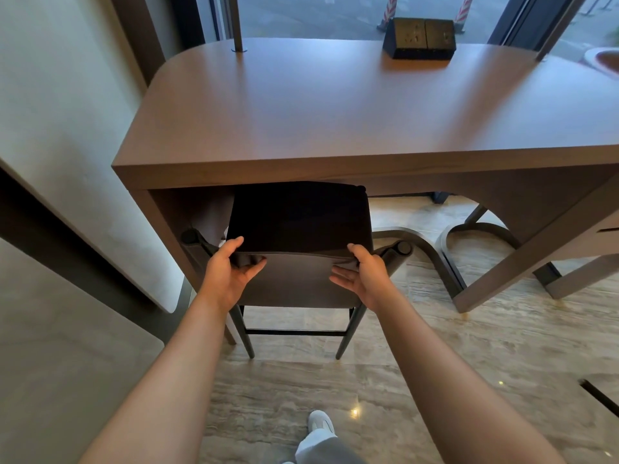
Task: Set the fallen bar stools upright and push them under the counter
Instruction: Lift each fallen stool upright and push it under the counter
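A bar stool (298, 222) with a dark seat, grey-brown backrest and thin dark legs stands upright, its seat partly under the brown wooden counter (335, 105). My left hand (227, 266) grips the left end of the backrest's top edge, thumb on the near side. My right hand (361, 269) holds the right end the same way. To the right lies a second stool (435, 249) on the floor under the counter; only its curved backrest and some legs show.
A grey wall panel (67, 162) stands close on the left. A dark socket box (420, 38) sits at the counter's back, beside a thin post (236, 21). The counter's slanted leg (522, 256) meets the marble floor at right. My white shoe (320, 423) is below.
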